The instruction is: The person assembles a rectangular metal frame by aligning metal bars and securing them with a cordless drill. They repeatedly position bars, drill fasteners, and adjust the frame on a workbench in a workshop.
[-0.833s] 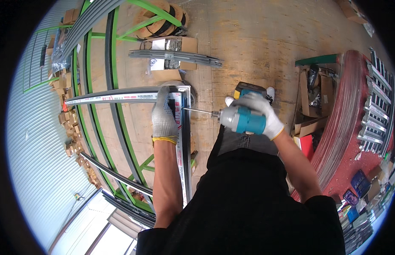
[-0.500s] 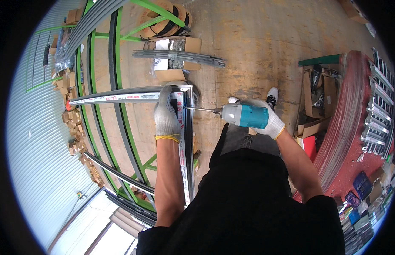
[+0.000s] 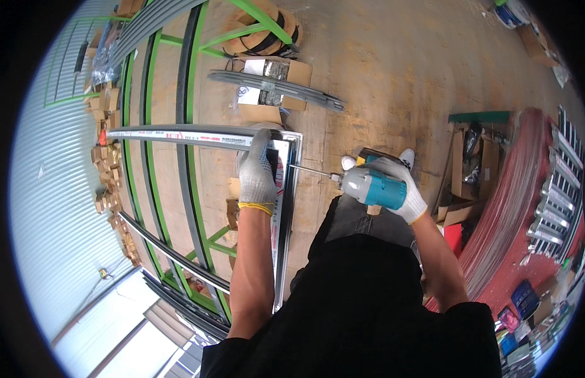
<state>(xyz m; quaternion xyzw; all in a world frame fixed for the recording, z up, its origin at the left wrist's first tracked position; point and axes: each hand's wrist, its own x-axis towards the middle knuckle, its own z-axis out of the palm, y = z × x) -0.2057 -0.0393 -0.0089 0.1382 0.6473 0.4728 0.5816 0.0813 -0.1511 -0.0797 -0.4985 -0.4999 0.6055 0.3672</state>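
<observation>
Where the scene begins at far left, a pale corrugated wall (image 3: 46, 189) curves behind stacked brown cardboard boxes (image 3: 109, 176). Next stands a green rack (image 3: 267, 21) of straight painted bars, several lined with black strips. Across it lies a slender, smooth-sided metal frame (image 3: 288, 214), square at its corner and partly covered by printed white film (image 3: 278, 220). The left hand (image 3: 257, 175), in a knitted white glove with blue dots and a yellow cuff, rests against the inside of this corner; one digit extends over the top bar, the others are hidden, so whether they close around it cannot be told. Just right of the frame's upright, a thin steel bit (image 3: 314, 171) points at its outer side, fitted to a rounded teal-and-grey drill (image 3: 377, 189). The gloved right hand (image 3: 402, 183) grasps the drill, fingers wrapped over its body. At far right lies a red surface (image 3: 501, 271) bearing streaky strands. Compared with half a second earlier, the drill slopes more, its rear lower, and its black-and-yellow base (image 3: 368, 155) shows again.
</observation>
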